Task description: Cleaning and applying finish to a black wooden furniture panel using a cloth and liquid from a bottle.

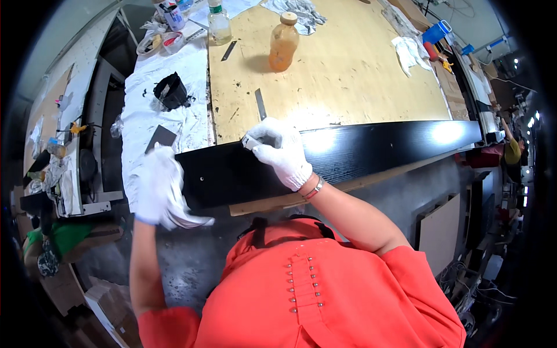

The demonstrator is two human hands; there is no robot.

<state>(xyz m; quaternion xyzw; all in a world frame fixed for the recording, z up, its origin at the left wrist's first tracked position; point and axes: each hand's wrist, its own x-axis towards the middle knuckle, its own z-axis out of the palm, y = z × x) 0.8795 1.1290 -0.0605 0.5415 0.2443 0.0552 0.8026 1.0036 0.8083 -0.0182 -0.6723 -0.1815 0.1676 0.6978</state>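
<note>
A long glossy black board (371,152) lies along the near edge of the table. Over its left part is my right hand (281,152) in a white knit glove, thumb and fingers closed in a pinch; what sits between the fingertips is too small to name. Just beyond that hand a thin grey metal blade (260,103) points away from me. At the board's left end my left hand (155,182), also gloved in white, is smeared by motion. A white cloth (181,211) hangs from it. Beside this hand is a dark flat square piece (161,138).
A capped bottle of orange liquid (284,45) stands on the yellowish tabletop (354,75), with a clear bottle (219,26) farther left. A black-stained cup (170,91) sits on white sheeting (136,110). Rags lie at the back and right. Another person (512,149) is at far right.
</note>
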